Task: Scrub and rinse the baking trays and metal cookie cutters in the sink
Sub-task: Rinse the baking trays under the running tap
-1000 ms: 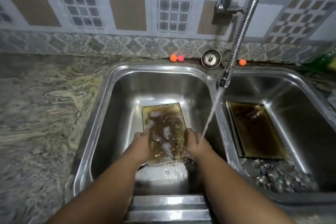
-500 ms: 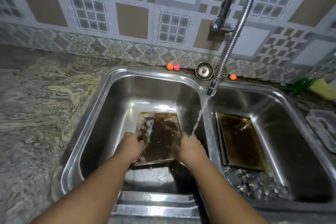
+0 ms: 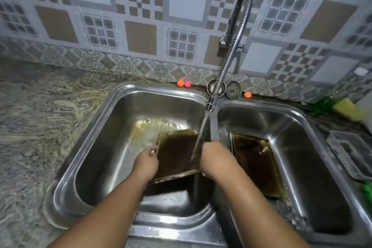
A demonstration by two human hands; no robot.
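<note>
The baking tray [image 3: 177, 153] is held over the left basin [image 3: 94, 139] of the sink, gripped by its two long sides: the left hand [image 3: 147, 164] at nine o'clock of it, the right hand [image 3: 213, 159] at three. The left fingers [image 3: 151, 150] curl onto the rim and pinch it. The right hand's fingers reach round the other rim and are mostly hidden behind the hand, so exactly how they lie cannot be told, though the hand plainly grips. The tray looks tipped, near edge raised and far edge low, and brownish water [image 3: 149, 131] spreads over the basin floor at eleven o'clock of it. That is probably the reason for the tilt: to pour off loosened grime. The stream [image 3: 198, 137] from the faucet nozzle [image 3: 210, 104], at one o'clock, falls on the tray's right part just beside the right hand, rinsing it as both hands steady it. A second tray [image 3: 255, 163], dark with residue, lies in the right basin [image 3: 302, 119] at three o'clock, seemingly awaiting its turn. The blurred metal pieces [image 3: 291, 213] at five o'clock are likely the cookie cutters. A yellow sponge [image 3: 346, 108] rests on the surface [image 3: 40, 127] at two o'clock, untouched.
</note>
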